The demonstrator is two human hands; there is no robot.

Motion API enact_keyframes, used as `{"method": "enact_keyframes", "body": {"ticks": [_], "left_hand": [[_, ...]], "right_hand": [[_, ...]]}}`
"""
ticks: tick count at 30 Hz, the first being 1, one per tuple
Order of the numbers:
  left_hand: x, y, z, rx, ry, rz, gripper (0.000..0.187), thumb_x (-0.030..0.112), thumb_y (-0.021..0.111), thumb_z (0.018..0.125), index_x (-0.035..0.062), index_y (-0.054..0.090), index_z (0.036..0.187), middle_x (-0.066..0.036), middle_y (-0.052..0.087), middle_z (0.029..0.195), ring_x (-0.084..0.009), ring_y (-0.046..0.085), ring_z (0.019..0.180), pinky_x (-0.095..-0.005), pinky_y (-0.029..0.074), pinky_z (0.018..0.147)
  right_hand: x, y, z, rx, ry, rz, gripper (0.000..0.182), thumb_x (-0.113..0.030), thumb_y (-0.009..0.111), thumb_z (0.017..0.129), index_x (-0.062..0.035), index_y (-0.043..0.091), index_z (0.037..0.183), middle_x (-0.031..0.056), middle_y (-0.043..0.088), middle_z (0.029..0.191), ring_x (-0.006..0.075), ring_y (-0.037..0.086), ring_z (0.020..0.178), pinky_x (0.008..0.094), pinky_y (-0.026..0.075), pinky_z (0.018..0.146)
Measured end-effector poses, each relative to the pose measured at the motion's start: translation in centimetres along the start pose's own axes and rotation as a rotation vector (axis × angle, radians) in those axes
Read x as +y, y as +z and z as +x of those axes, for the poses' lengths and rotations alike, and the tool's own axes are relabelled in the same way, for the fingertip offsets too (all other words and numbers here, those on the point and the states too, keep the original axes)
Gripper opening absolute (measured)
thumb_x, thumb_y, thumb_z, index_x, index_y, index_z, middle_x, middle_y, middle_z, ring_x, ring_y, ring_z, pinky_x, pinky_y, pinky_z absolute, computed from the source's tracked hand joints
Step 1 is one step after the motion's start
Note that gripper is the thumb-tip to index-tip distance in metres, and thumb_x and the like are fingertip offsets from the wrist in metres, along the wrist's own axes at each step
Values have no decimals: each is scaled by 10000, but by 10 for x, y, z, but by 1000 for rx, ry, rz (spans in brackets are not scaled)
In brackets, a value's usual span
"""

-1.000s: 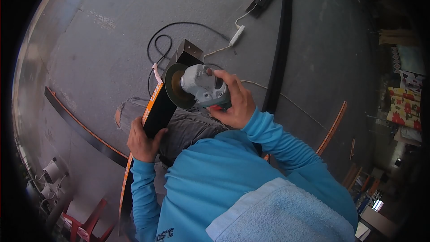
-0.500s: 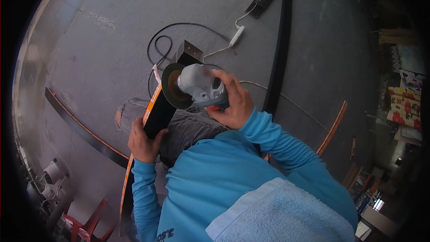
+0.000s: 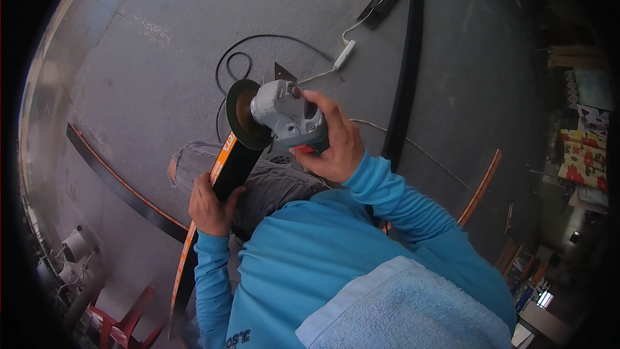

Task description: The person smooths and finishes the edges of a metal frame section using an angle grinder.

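Observation:
My right hand (image 3: 339,139) is wrapped around a grey angle grinder (image 3: 279,105). The grinder's large round disc (image 3: 237,111) overlaps the upper end of a long black profile (image 3: 237,167) with an orange printed strip along its edge. Closed around that profile lower down is my left hand (image 3: 212,209), thumb on the near side and fingers over the orange strip. The profile slants across my bent leg (image 3: 281,178) and runs down past my left sleeve. Just behind the grinder, a dark metal piece with a small hole (image 3: 283,73) shows in part.
A black cable (image 3: 258,37) loops on the grey floor to a white connector (image 3: 344,55). Long black profiles (image 3: 407,64) lie to the right, another (image 3: 119,184) to the left. A red chair (image 3: 126,323) stands lower left; patterned cloths (image 3: 581,155) are at the far right.
The grinder has shifted slightly left and up, and its disc is now more over the profile's end. The pink scrap there is no longer visible, and less of the dark metal piece shows.

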State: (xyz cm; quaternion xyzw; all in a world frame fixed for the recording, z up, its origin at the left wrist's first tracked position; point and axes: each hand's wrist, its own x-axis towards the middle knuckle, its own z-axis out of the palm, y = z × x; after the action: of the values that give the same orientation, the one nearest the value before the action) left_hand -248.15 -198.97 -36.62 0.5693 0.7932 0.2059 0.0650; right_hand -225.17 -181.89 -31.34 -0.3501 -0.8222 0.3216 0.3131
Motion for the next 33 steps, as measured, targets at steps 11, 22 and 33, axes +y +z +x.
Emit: {"method": "enact_keyframes", "body": {"ticks": [11,22,33], "left_hand": [[-16,-10,22,-133,-37,-126,742,380,877,617,18,491,1138,-175,625,905,-350,656,809,-411,523,698],[-17,-11,23,-189,-58,-159,747,378,880,626,23,484,1149,-183,631,931,-347,669,836,-403,532,710],[-18,-9,20,-178,-50,-148,754,376,879,630,26,468,1156,-189,625,945,-352,666,837,-404,531,713]], "right_hand": [[14,-13,-41,-73,46,-30,897,-94,801,660,-162,316,1412,225,531,1162,421,649,949,456,598,737],[22,-12,-47,-74,112,-28,871,-98,791,673,-162,326,1407,222,537,1158,437,647,955,463,598,740],[29,-8,-49,-69,102,-19,868,-101,779,677,-163,321,1412,214,542,1138,433,651,939,467,599,734]]}}
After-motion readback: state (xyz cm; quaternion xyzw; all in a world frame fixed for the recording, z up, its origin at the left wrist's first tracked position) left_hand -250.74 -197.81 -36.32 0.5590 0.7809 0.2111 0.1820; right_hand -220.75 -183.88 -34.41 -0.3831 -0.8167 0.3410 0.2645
